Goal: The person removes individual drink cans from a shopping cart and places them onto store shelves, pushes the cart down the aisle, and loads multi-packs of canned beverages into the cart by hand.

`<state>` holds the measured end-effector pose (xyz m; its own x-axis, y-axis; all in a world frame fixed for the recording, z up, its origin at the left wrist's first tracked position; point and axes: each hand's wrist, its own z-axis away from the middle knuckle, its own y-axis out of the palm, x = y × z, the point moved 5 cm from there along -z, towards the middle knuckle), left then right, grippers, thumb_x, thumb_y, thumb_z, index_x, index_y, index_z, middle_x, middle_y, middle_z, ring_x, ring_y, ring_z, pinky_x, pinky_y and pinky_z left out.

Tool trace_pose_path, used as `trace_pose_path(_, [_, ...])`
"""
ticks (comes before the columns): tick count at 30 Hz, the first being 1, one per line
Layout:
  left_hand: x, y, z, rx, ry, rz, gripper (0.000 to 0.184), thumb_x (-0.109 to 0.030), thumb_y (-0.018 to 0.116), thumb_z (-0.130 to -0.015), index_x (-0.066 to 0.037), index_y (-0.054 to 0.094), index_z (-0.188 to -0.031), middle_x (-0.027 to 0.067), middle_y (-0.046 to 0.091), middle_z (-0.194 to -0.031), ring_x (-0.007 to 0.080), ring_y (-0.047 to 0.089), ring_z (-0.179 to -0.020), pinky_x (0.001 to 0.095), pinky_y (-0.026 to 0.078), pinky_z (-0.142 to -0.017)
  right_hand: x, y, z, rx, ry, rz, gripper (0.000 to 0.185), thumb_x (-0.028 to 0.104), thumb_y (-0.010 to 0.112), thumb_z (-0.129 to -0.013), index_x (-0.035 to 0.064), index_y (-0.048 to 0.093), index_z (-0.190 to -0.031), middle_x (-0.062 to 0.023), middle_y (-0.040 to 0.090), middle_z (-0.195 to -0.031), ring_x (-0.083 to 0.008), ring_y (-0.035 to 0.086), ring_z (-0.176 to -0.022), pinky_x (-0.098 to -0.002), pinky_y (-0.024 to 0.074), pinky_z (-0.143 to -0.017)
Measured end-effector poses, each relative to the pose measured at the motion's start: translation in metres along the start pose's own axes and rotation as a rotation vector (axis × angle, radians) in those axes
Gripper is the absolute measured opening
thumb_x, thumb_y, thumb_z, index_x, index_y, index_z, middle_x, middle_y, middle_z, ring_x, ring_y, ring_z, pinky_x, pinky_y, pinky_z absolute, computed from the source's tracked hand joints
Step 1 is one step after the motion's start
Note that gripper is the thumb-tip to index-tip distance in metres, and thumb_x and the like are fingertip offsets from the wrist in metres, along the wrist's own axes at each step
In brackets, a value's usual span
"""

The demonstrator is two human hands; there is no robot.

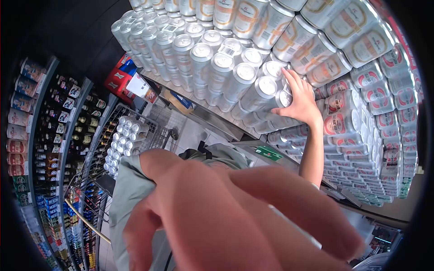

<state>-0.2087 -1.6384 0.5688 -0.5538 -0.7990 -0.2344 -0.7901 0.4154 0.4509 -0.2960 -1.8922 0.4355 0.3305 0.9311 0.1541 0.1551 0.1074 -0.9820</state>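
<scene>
My right hand [299, 100] is at the near end of a stacked row of silver beer cans [266, 86]. Its thumb and fingers curve around the top of one beer can [283, 98], partly hidden behind them. Whether that can is lifted or still standing in the row, I cannot tell. Very close to the camera, my left hand [212, 212] looms large and blurred, fingers apart and nothing visible in them. Behind the row rises a taller wall of silver cans with orange labels [224, 12].
To the left, a wire shopping cart [156, 131] holds several silver cans [124, 142]. Shelves of bottles and cans [61, 113] line the far left. Red-labelled cans [337, 122] are stacked at right. Red boxes [118, 81] stand beyond the cart. A green sign [270, 153] lies below the cans.
</scene>
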Motion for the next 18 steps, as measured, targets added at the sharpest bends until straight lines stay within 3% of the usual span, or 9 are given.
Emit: trace_pose_path(18, [0.014,0.012,0.001,-0.06,0.09,-0.226,0.027,-0.025,0.058,-0.091,-0.006,0.051,-0.109,0.0107,0.064,-0.099,0.0274,0.059,-0.087,0.0386,0.048,-0.079,0.002,0.0,-0.004,0.057,0.035,-0.046,0.119,0.037,0.087,-0.044,0.0138,0.033,-0.148,-0.0177,0.039,-0.145,-0.037,0.04,-0.128,-0.0483,0.0287,-0.107])
